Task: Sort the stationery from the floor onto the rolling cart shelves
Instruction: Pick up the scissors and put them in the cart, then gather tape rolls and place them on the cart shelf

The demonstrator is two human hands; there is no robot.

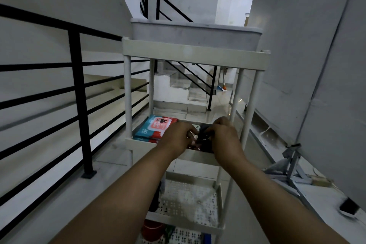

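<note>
A white rolling cart (195, 55) with several shelves stands in front of me. On its second shelf (198, 157) lies a stack of blue and red packs (154, 128) at the left. Both my hands reach into that shelf at its right side. My left hand (176, 136) and my right hand (224, 134) are together closed on a dark packet (205, 134), held just above or on the shelf. Most of the packet is hidden by my fingers. The shelf below (190, 202) is perforated and bare where I can see it.
A black metal railing (79, 101) runs along the left, with stairs beyond. A large grey board (316, 65) leans at the right on a metal stand (291, 164). A red object (152, 231) sits low near the cart's bottom. A dark device (349, 207) lies on the floor at right.
</note>
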